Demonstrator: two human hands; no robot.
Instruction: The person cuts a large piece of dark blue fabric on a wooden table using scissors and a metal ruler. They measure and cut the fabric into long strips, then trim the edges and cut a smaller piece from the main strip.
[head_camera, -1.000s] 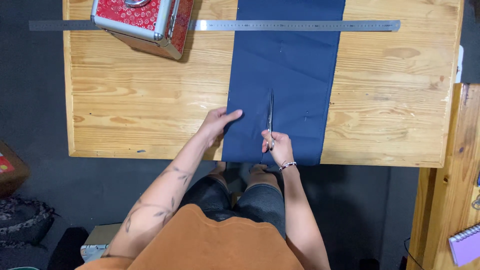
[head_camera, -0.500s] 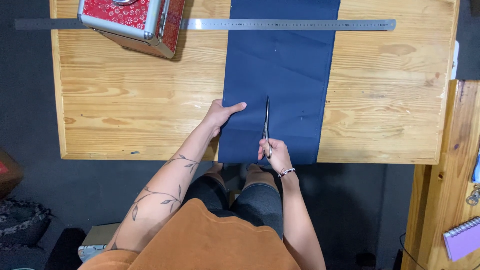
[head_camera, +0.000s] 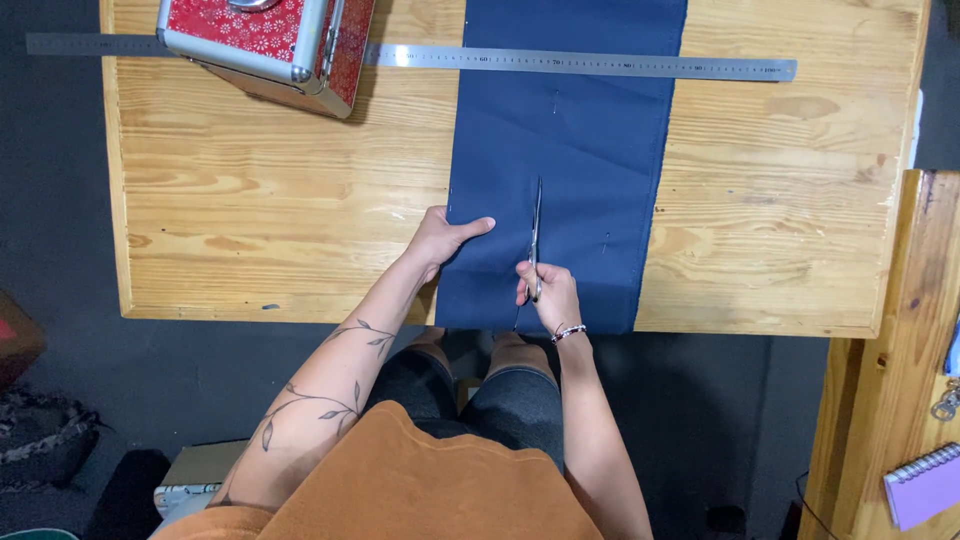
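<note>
Right hand closed on the handles of slim steel scissors, blades pointing away along the long navy-blue fabric strip spread across the pale pine desk — handles hidden in the grip, blade gap too thin to judge. Left hand flat on the fabric's left edge, fingers spread, holding nothing. Far end of the fabric cut off by the frame — likewise the top of the red flower-patterned metal case lying over the long steel ruler.
</note>
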